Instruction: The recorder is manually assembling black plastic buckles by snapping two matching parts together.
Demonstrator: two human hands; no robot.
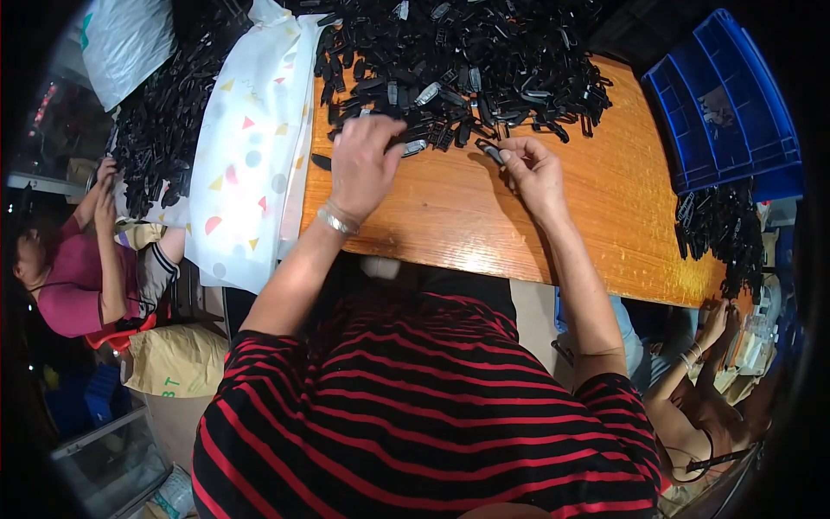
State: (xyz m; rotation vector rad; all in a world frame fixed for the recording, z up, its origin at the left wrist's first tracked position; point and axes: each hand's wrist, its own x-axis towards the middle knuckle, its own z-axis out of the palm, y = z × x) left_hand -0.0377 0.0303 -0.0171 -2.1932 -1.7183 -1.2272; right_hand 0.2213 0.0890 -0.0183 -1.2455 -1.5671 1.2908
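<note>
A big heap of small black plastic clip-like pieces [467,60] covers the far part of the wooden table [432,216], with a few grey or silvery ones among them. My right hand [538,177] is closed in a pinch on one such black piece [490,151] just in front of the heap's near edge. My left hand [367,164] hovers by the heap's near left edge, thumb apart from the fingers, its fingertips slightly smeared. No piece shows in it. A single dark, flat piece [321,162] lies on the wood beside that hand.
White patterned sheeting [251,164] hangs along the table's left side, with another black heap [156,130] beyond it. A blue plastic crate [722,104] stands at the right, near more black pieces [722,227]. One person works at far left, another at lower right.
</note>
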